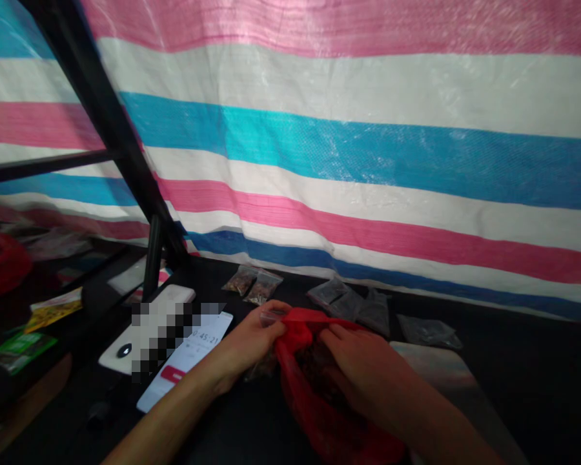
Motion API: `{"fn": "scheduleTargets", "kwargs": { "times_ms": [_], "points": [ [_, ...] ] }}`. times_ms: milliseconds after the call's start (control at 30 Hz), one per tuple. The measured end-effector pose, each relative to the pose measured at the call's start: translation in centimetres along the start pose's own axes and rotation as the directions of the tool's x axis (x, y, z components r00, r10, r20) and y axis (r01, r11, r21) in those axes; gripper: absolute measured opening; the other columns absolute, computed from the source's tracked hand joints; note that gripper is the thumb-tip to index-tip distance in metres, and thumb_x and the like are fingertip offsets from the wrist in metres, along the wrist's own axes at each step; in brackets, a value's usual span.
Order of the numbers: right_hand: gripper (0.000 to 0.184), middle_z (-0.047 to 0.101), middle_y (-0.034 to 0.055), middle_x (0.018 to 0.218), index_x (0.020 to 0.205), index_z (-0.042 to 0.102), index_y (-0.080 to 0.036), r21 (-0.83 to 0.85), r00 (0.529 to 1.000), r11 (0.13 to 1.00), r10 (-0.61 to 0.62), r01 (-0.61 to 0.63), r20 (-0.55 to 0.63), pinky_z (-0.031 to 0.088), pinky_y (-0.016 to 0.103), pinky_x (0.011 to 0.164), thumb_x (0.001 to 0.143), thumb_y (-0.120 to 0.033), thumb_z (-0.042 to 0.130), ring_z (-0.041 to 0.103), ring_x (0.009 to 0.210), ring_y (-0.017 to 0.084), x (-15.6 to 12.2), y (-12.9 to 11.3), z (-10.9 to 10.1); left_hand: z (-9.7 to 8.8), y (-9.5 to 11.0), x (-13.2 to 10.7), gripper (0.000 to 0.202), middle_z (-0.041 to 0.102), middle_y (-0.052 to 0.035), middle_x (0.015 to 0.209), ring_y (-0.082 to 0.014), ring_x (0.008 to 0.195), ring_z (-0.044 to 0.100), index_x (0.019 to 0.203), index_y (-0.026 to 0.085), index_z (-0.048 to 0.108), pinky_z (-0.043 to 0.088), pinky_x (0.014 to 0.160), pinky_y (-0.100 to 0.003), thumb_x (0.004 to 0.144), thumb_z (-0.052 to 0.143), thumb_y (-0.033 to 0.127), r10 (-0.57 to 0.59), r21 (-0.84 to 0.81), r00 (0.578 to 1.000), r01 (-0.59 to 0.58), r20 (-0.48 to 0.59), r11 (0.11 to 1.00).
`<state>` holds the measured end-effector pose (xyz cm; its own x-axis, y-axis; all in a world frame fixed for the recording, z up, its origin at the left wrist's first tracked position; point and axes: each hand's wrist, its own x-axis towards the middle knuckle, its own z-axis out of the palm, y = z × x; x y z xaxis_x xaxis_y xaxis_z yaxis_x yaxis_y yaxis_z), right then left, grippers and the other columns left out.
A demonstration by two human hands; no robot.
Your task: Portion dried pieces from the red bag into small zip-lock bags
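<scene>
Small clear plastic bag (272, 316) pinched by left hand (248, 342), fingers together; thin red plastic bag (310, 400) clamped at rim by right hand (353, 371); filled clear plastic packets (328, 292) laid at 12 o'clock.

**Obscured items, list:**

1. Red plastic bag (314, 400): near end cut off by bottom edge; dark contents partly behind R hand (363, 374), type unclear.
2. Clear sachet (272, 316): mostly behind L hand (252, 339) fingers.
3. White pad (148, 329): largely masked by pixel block, type unclear.
4. Phone (188, 361): far corner under same block; small on-screen text illegible.
5. Far sachets (252, 284), (348, 307): contents too small to ID.
6. Green printed pkt (17, 352): cut off by L edge, print illegible.
7. Red obj. (0, 265): cut off by L edge, dim, type unclear.
</scene>
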<state>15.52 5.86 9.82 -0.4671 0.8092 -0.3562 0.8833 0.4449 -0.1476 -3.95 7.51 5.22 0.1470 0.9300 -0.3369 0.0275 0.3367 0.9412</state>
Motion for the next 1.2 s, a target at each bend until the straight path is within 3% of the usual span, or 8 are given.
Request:
{"fn": "scheduleTargets", "kwargs": {
  "times_ms": [367, 733, 867, 1000, 1067, 1200],
  "points": [
    [0.026, 0.072, 0.0158, 0.121, 0.113, 0.067, -0.015, 0.036, 1.0, 0.999, -0.015, 0.015, -0.001, 0.051, 0.04, 0.085, 0.09, -0.016, 0.056, 0.071, 0.103, 0.032, -0.4, 0.1, 0.0, 1.2, -0.8, 0.4, 0.027, 0.065, 0.0032, 0.071, -0.0113, 0.058, 0.06, 0.099, 0.019, 0.064, 0.046, 0.057, -0.021, 0.072, 0.064, 0.02, -0.077, -0.229, 0.996, 0.068, -0.033, 0.971],
    [0.034, 0.07, 0.0224, 0.125, 0.121, 0.064, -0.009, 0.02, 0.996, 0.998, 0.064, -0.063, -0.066, 0.05, 0.042, 0.091, 0.089, -0.011, 0.053, 0.068, 0.112, 0.035, 0.6, -0.5, 0.6, 1.5, -1.1, 0.4, 0.026, 0.066, 0.0025, 0.078, -0.0123, 0.068, 0.062, 0.095, 0.018, 0.065, 0.046, 0.063, -0.022, 0.069, 0.064, 0.02, -0.031, -0.228, 0.999, 0.032, 0.008, 0.973],
    [0.035, 0.07, 0.019, 0.127, 0.123, 0.063, -0.012, 0.045, 0.997, 0.999, 0.023, -0.02, -0.069, 0.049, 0.04, 0.09, 0.091, -0.013, 0.051, 0.069, 0.111, 0.032, 0.5, -0.1, 0.5, 1.4, -1.3, 0.7, 0.024, 0.063, 0.0028, 0.077, -0.0128, 0.067, 0.061, 0.092, 0.018, 0.063, 0.046, 0.065, -0.023, 0.069, 0.061, 0.021, 0.013, -0.19, 1.0, -0.01, 0.012, 0.982],
    [0.028, 0.073, 0.0132, 0.116, 0.114, 0.063, -0.017, 0.212, 0.991, 0.976, -0.023, 0.051, -0.135, 0.047, 0.035, 0.083, 0.087, -0.014, 0.056, 0.07, 0.102, 0.028, 0.2, 1.4, 0.7, 1.3, -1.2, 0.8, 0.032, 0.066, 0.0015, 0.084, -0.0164, 0.075, 0.064, 0.104, 0.02, 0.061, 0.049, 0.071, -0.027, 0.073, 0.066, 0.025, 0.092, -0.119, 0.996, -0.093, -0.013, 0.989],
    [0.022, 0.073, 0.0073, 0.106, 0.107, 0.062, -0.021, 0.314, 0.985, 0.945, -0.039, 0.091, -0.167, 0.045, 0.032, 0.079, 0.085, -0.015, 0.059, 0.069, 0.093, 0.023, 0.2, 2.4, 0.8, 1.2, -1.3, 0.9, 0.038, 0.066, 0.0019, 0.089, -0.0169, 0.082, 0.065, 0.113, 0.022, 0.058, 0.05, 0.078, -0.028, 0.076, 0.069, 0.026, 0.188, -0.05, 0.98, -0.191, -0.057, 0.98],
    [0.015, 0.068, -0.0023, 0.089, 0.102, 0.058, -0.023, 0.457, 0.98, 0.871, -0.117, 0.179, -0.161, 0.043, 0.026, 0.07, 0.089, -0.018, 0.059, 0.062, 0.078, 0.015, 0.2, 4.1, 0.5, 1.0, -1.6, 0.8, 0.033, 0.06, 0.0036, 0.087, -0.0161, 0.083, 0.062, 0.119, 0.022, 0.053, 0.05, 0.082, -0.029, 0.088, 0.063, 0.029, 0.444, 0.224, 0.889, -0.413, -0.115, 0.883]
  ]
}}
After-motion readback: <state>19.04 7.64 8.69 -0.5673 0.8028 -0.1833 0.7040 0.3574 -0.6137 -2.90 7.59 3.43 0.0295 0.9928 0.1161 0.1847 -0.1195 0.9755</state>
